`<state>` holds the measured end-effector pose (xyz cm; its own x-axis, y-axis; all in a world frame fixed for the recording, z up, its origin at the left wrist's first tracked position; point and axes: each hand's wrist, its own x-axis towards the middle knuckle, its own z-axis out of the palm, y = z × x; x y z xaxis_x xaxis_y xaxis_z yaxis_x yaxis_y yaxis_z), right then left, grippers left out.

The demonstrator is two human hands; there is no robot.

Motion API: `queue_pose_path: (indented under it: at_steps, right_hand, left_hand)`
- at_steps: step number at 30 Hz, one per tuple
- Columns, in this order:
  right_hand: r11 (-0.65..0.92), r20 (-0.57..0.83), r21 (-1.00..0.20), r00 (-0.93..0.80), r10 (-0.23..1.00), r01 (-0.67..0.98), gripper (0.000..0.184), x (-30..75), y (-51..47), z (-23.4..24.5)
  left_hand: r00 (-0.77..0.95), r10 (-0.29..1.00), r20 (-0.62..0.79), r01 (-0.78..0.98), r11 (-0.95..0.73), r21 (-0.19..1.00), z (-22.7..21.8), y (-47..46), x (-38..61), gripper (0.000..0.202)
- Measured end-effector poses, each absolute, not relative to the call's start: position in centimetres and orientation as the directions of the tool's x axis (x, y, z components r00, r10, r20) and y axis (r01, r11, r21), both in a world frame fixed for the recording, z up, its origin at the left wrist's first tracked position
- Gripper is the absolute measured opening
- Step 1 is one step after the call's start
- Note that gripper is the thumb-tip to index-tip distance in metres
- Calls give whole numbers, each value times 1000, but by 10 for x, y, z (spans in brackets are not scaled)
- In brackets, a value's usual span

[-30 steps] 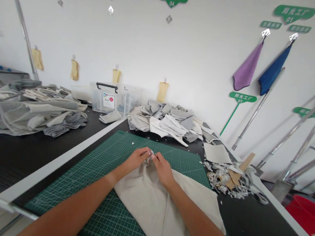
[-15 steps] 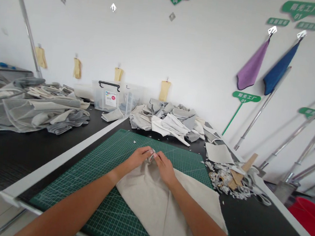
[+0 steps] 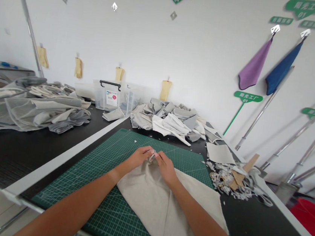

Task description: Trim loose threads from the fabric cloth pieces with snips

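A pale beige cloth point(image 3: 160, 213) lies spread over the green gridded cutting mat point(image 3: 82, 177), and its far edge is bunched up between my hands. My left hand point(image 3: 141, 157) pinches that gathered edge from the left. Close beside it, my right hand point(image 3: 165, 165) grips the same edge, with both sets of fingertips nearly touching. A small fold or loop of the fabric shows between them; its detail is too small to make out. The rest of the cloth hangs toward me under my right forearm.
Grey and white fabric pieces point(image 3: 171, 119) are heaped behind the mat, beside a clear plastic box point(image 3: 110, 97). A larger fabric pile point(image 3: 33, 107) covers the left table. On the right are white scraps point(image 3: 224, 180) with brown strips point(image 3: 237, 178), and a red bucket point(image 3: 311, 215) below.
My hands keep the same pinch on the cloth and have barely moved. The view shifts slightly. At the far left edge, part of a person's arm now shows.
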<state>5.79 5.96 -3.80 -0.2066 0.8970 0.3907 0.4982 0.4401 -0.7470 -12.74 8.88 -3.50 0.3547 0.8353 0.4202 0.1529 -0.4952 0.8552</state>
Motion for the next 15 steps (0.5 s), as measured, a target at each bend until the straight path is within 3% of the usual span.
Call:
queue_pose_path:
  at_steps: [7, 15]
  right_hand:
    - [412, 369, -804, -184, 911, 429, 42, 54, 59, -37]
    - [400, 356, -767, -186, 916, 502, 39, 53, 54, -34]
  left_hand:
    - [335, 837, 433, 153, -502, 851, -37, 92, -125, 35]
    - [307, 837, 453, 144, -511, 847, -40, 94, -125, 33]
